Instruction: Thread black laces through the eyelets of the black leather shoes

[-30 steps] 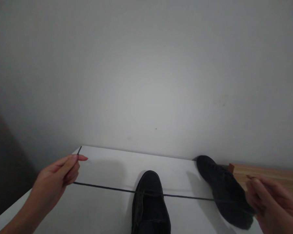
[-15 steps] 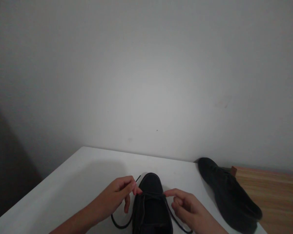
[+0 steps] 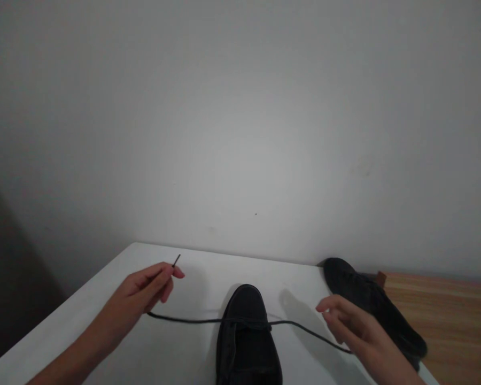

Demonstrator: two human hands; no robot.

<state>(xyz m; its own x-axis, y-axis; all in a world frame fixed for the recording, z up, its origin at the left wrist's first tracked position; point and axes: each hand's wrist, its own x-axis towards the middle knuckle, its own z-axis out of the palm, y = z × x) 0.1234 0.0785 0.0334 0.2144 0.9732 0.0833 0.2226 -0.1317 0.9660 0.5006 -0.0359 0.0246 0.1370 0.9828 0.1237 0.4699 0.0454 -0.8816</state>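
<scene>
A black shoe (image 3: 246,302) stands upright at the bottom middle, toe pointing away from me. Its black shoelace (image 3: 192,321) runs across the front of the lacing and out to both sides. My left hand (image 3: 146,291), left of the shoe, pinches one end of the lace, with the tip poking up past the fingers. To the right of the shoe, my right hand (image 3: 348,326) is closed with thumb and forefinger together. The other side of the lace runs in under this hand; its end is hidden there.
A second black shoe (image 3: 369,294) lies at the right, partly behind my right hand. Past it is a wood-grain board (image 3: 444,315). The white table (image 3: 160,256) meets a pale wall (image 3: 240,133) at the back.
Both hands have moved outward from the shoe, the left one to the left and the right one to the right. The lace is now stretched out sideways instead of hanging in loops.
</scene>
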